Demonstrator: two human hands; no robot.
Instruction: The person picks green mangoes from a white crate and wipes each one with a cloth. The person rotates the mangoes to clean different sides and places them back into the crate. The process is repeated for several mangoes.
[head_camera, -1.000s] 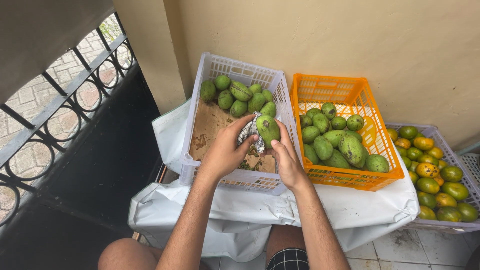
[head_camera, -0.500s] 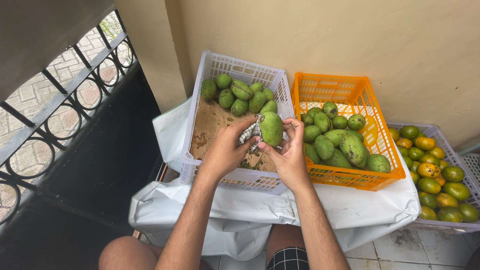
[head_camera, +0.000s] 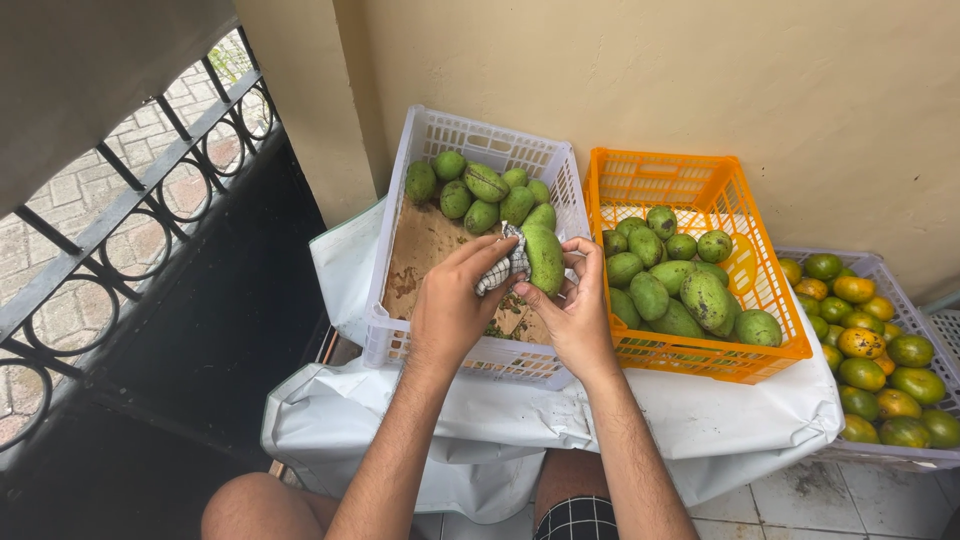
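Against the wall, over the white crate (head_camera: 405, 330), your right hand (head_camera: 570, 320) clamps the mango (head_camera: 543, 258) and your left hand (head_camera: 450, 310) pinches the checked cloth (head_camera: 497, 270), seemingly; hard rubbing could slip the fruit loose.

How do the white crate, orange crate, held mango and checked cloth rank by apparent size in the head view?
1-2. white crate and orange crate: look alike, unranked
3. held mango
4. checked cloth, bunched in the left hand
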